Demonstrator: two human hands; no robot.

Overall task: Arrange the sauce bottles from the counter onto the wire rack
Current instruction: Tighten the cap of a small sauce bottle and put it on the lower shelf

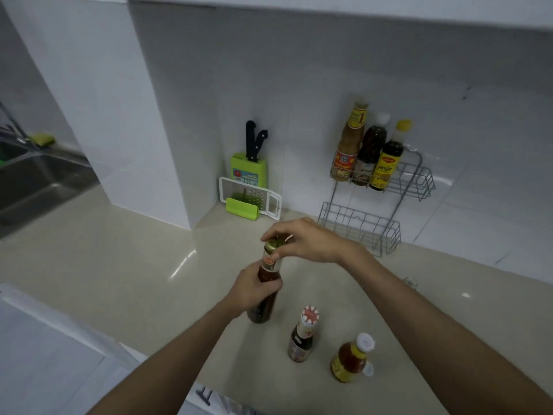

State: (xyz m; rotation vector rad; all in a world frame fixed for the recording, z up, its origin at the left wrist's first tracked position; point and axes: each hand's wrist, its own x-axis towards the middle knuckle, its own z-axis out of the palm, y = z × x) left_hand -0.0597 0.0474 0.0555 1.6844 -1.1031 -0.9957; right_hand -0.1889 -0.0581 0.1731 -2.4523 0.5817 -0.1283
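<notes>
Both hands on a dark sauce bottle (264, 283)
Labels too blurred to read; left hand (251, 290) wraps its body; right hand (305, 241) fingers pinch its gold cap (273, 244).

Three bottles (367, 148) are standing side by side in the upper tier of the wire rack (386, 205), which is sitting at the desk's (119, 265) back edge against the wall. Left of it, a knife holder (248, 170) is occupying the back corner, while two more bottles (326, 345) are standing near the front edge.
</notes>
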